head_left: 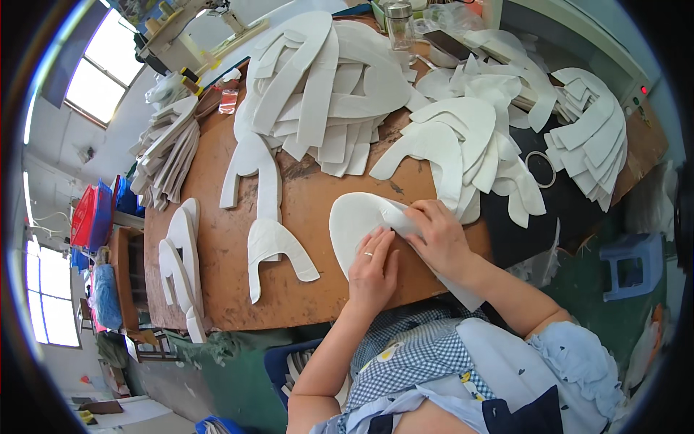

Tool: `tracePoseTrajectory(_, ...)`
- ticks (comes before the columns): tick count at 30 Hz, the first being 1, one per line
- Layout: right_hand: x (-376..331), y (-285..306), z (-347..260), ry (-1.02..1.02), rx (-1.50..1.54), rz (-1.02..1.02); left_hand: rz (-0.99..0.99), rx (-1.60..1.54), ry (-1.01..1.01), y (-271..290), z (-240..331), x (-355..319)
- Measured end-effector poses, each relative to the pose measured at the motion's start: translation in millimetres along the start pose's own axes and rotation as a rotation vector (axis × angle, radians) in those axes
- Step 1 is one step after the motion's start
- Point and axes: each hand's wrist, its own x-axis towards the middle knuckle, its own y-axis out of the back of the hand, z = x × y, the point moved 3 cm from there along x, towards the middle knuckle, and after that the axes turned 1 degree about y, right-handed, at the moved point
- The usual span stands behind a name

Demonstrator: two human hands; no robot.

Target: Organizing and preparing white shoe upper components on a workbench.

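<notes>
Head view, left hand (371, 270) extended flat on white pad (353, 220), right hand (441, 237) curled over its folded side, right-hand grip unclear.

No lettering, label, number or sign can be read on anything in this view.

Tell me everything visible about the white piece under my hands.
The white piece looks like smooth, foam-like sheet, with a broad rounded far end and a strip reaching past the near edge of the brown table. Your left hand lies on it; your right hand touches a raised edge. The hands partly hide it.
</notes>
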Motion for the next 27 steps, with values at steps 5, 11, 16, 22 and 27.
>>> tracePoseTrajectory(5,-0.3,0.7,-12.3,0.242,-0.001,0.045,0.123,-0.607,0.591,1.8,-1.8,15.3)
tracePoseTrajectory(11,13.0,15.5,-25.3,-0.027,0.436,-0.341,0.152,-0.609,0.698,11.3,-29.3,9.6)
tracePoseTrajectory(16,7.6,5.1,14.0,-0.207,0.626,-0.478,0.794,-0.856,0.551,132.2,-56.5,37.9)
tracePoseTrajectory(22,6.7,4.7,11.9,-0.007,0.57,-0.494,1.214,0.287,0.303,268.9,-49.0,79.1)
tracePoseTrajectory(27,9.6,-0.5,26.0,-0.099,0.587,-0.567,1.026,0.534,-0.047,208.4,-40.7,208.8)
